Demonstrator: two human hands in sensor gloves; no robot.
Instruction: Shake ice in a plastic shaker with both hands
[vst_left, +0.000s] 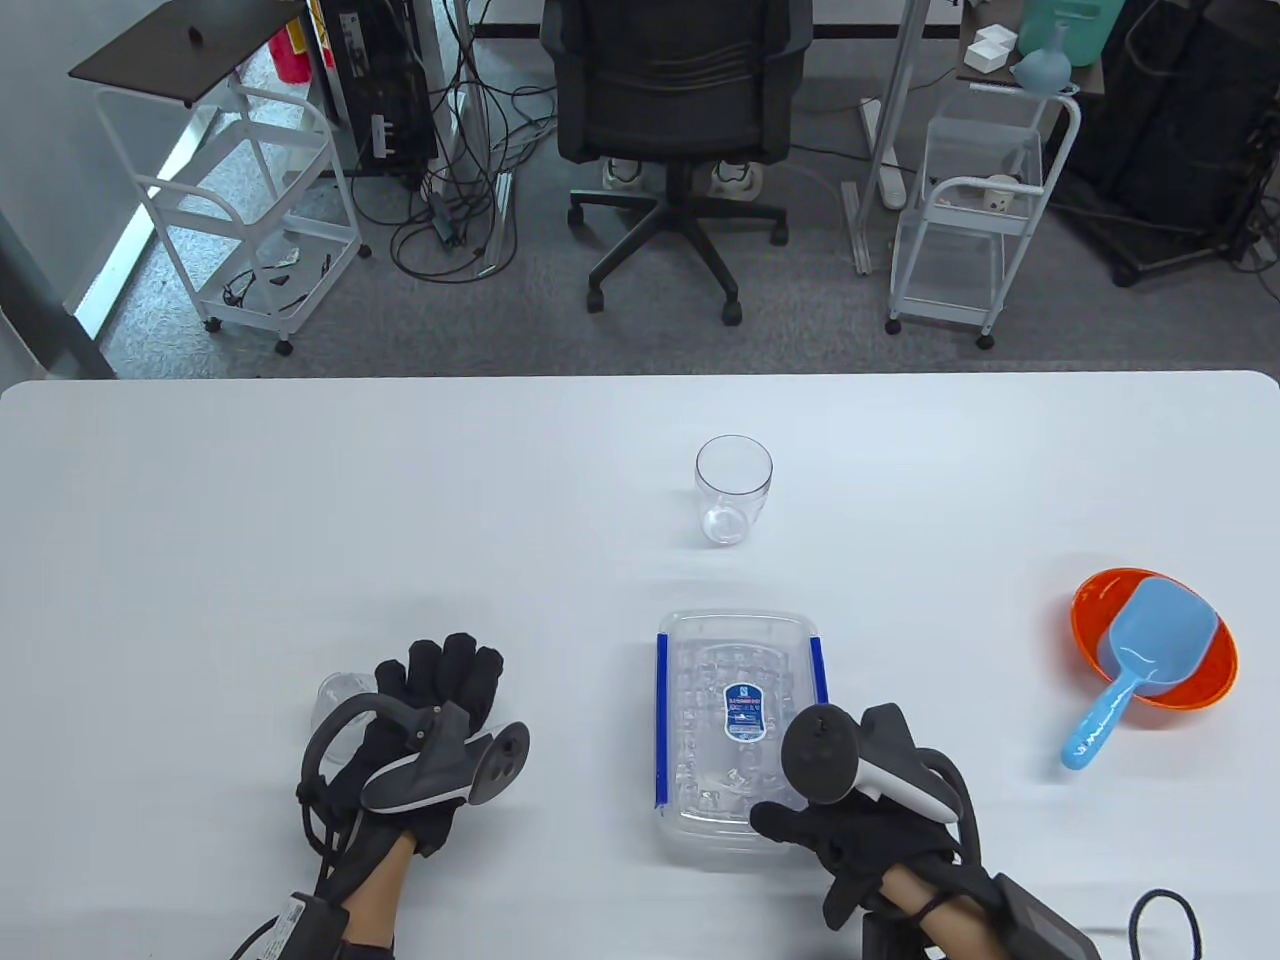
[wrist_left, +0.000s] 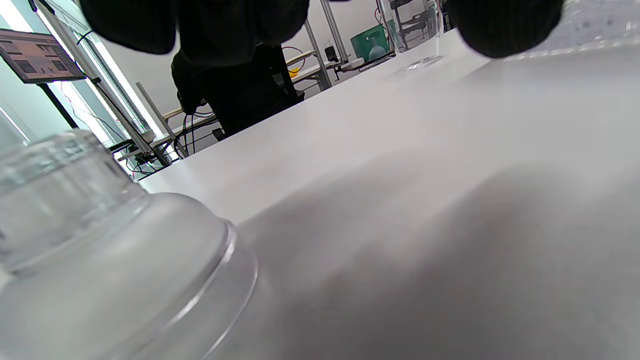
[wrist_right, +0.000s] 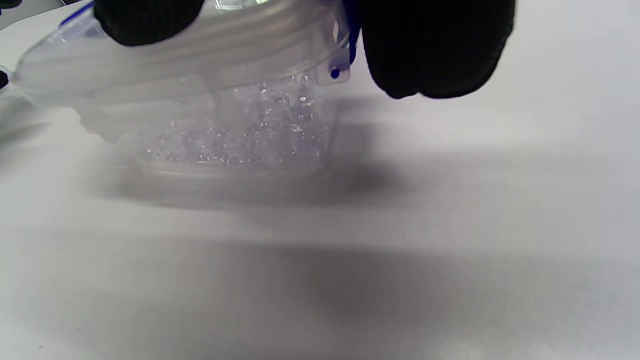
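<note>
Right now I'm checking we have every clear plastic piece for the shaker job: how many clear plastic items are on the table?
3: a clear cup at centre; a lidded ice container in front of it, by the right hand; a clear domed lid half hidden beside the left hand. More may be hidden.

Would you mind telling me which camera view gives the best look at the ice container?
The table view: the whole lidded ice container shows from above, blue clips along both long sides. The right wrist view shows only one end from the side, ice inside. The left wrist view catches at most a blurred sliver at its top right corner.
</note>
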